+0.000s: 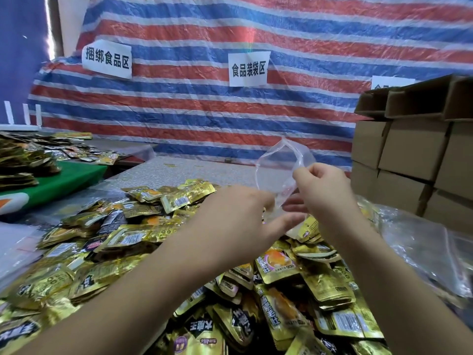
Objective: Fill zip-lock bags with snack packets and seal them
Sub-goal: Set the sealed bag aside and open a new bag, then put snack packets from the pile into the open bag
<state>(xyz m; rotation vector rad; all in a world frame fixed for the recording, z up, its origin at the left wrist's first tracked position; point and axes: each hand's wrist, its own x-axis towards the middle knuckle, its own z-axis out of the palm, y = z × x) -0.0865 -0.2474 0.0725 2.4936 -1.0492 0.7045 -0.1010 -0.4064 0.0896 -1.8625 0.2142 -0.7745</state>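
Observation:
A clear zip-lock bag (279, 165) is held up above the table, its mouth spread wide and facing me. My right hand (325, 190) pinches the bag's near rim between thumb and fingers. My left hand (240, 213) grips the bag's lower left side, fingers partly behind the plastic. No packet shows inside the bag. Below both hands lies a big heap of gold foil snack packets (143, 226), with more of them spread toward me.
Stacked cardboard boxes (414, 155) stand at the right. Loose clear bags (422, 247) lie in front of them. A green-covered table (58, 180) with more packets is at the left. A striped tarp (230, 111) with paper labels hangs behind.

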